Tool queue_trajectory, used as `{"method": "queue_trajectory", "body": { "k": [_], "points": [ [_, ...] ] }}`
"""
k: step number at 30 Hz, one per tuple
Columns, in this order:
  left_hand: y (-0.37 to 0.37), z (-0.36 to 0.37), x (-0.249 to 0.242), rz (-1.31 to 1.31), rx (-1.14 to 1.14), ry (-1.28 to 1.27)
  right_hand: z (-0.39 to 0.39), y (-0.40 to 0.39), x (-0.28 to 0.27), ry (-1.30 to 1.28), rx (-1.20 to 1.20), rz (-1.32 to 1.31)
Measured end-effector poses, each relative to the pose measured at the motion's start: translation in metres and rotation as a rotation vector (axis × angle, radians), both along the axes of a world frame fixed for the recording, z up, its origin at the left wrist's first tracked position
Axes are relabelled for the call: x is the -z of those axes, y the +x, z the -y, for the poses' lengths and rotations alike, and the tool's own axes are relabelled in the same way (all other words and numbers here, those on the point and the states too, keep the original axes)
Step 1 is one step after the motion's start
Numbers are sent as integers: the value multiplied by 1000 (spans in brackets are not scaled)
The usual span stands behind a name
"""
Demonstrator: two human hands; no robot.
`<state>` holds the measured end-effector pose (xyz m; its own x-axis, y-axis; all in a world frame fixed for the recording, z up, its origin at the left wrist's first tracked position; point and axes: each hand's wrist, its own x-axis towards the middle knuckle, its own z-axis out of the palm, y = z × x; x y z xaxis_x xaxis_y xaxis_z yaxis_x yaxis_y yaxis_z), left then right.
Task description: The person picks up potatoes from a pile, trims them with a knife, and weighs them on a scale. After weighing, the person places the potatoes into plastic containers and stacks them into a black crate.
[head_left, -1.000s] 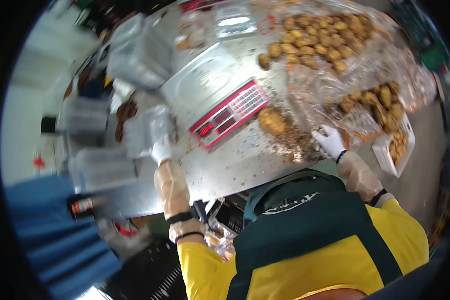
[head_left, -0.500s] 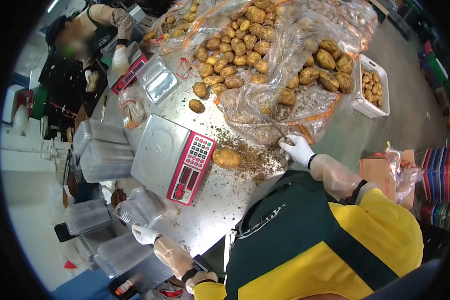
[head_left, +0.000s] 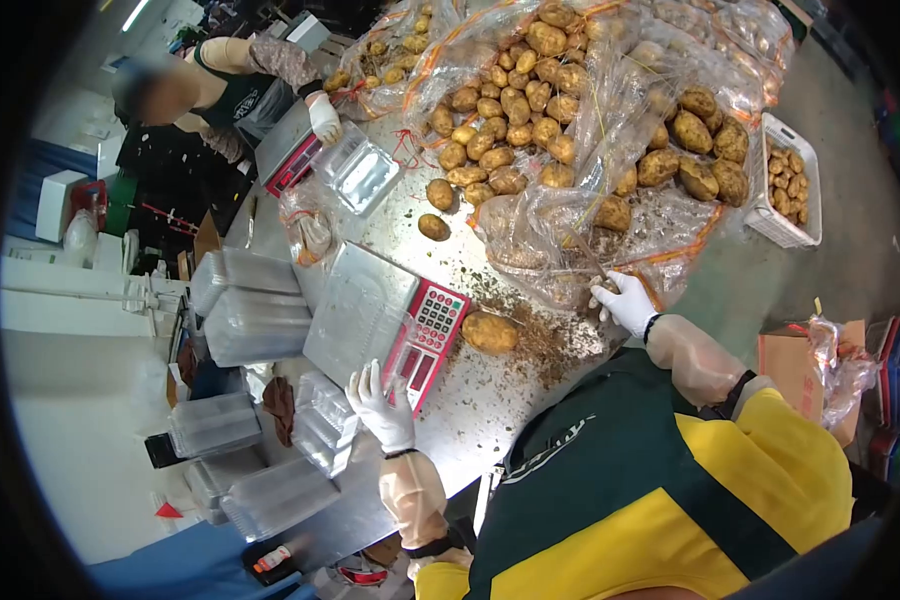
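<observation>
My left hand point(head_left: 382, 408), in a white glove, has its fingers spread at the lower edge of the scale point(head_left: 425, 345). What looks like clear plastic lies over the scale's metal plate point(head_left: 355, 300). My right hand point(head_left: 625, 303), also gloved, is closed around a thin stick-like thing point(head_left: 587, 258) beside the clear plastic bag point(head_left: 530, 235). A large potato point(head_left: 490, 332) rests right of the scale, near scattered dirt point(head_left: 550, 350). Many potatoes point(head_left: 515, 105) are heaped on the bag, and one loose potato point(head_left: 433, 227) lies above the scale.
Stacked clear containers point(head_left: 255, 325) stand left of the scale, with a clear tray point(head_left: 325, 422) below them. Another person point(head_left: 240, 95) works at a second scale point(head_left: 295, 165), upper left. At right are a white basket point(head_left: 785, 180) of small potatoes and a cardboard box point(head_left: 800, 370).
My left hand has moved up and right, from the clear container to the scale, and its fingers have spread. The view has shifted. The other person's gloved hand is now above the second scale.
</observation>
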<state>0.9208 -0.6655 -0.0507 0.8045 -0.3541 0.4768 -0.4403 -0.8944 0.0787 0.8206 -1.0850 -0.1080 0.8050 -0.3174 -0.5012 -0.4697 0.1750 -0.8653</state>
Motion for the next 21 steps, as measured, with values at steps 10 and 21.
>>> {"method": "queue_trajectory", "body": {
  "k": [10,21],
  "points": [
    [-5,165,119,-567,-228,-518,17,44,-17,26,16,83],
    [27,159,-5,-740,78,-858,89,195,-46,-436,-87,210]
  ]
}}
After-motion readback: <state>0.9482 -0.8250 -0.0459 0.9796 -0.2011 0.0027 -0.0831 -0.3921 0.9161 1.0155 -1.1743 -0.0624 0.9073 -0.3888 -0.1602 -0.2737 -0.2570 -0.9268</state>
